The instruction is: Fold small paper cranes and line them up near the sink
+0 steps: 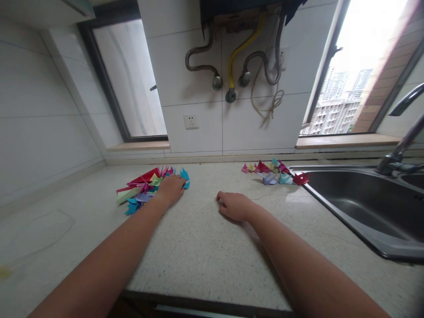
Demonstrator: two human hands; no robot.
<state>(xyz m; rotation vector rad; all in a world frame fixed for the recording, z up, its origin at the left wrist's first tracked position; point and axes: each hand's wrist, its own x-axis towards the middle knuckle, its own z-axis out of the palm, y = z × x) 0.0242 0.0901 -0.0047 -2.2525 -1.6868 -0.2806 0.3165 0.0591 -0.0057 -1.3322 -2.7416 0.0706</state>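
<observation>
My left hand (171, 189) is at the right side of a heap of colourful origami figures (132, 193) on the counter. Its fingers are curled at a blue origami figure (184, 175), which shows on both sides of the fingertips; the grip itself is partly hidden. Red, pink, green, purple and blue folded paper overlaps in this heap. My right hand (234, 205) rests low over the middle of the counter, fingers curled in, with nothing visible in them. Farther right, small origami figures (270, 178) stand in two loose rows beside the sink.
The speckled counter (198, 256) runs back to a tiled wall. A steel sink (351, 194) with a faucet (397, 154) is at the right. Hoses and a yellow pipe (232, 62) hang above, near a wall socket (191, 122). Windows flank the wall.
</observation>
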